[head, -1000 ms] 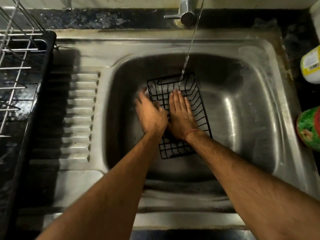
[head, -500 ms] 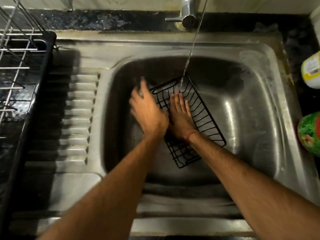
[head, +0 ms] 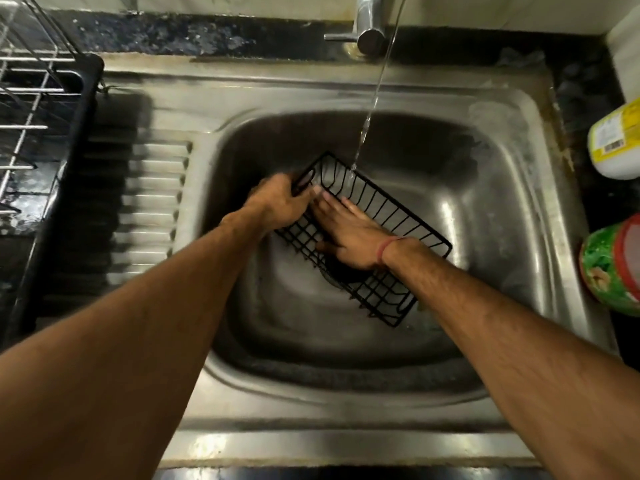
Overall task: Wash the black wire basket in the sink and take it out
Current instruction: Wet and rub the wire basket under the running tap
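The black wire basket [head: 388, 216] lies at an angle in the steel sink [head: 491, 209], its far corner under a thin stream of water from the tap [head: 369, 27]. My left hand [head: 280, 202] grips the basket's near-left end, fingers curled round the rim. My right hand [head: 353, 233] lies flat inside the basket, fingers straight and pressed on the wire floor. The drain is partly hidden under my right hand.
A ribbed draining board [head: 152, 209] lies left of the bowl. A black dish rack [head: 45, 140] with metal wires stands at the far left. On the dark counter to the right stand a yellow-and-white bottle [head: 616, 140] and a green jar [head: 613, 265].
The basket has turned further clockwise, its near end swinging right. My left hand went from lying flat beside it to gripping its rim. My right hand stays flat inside.
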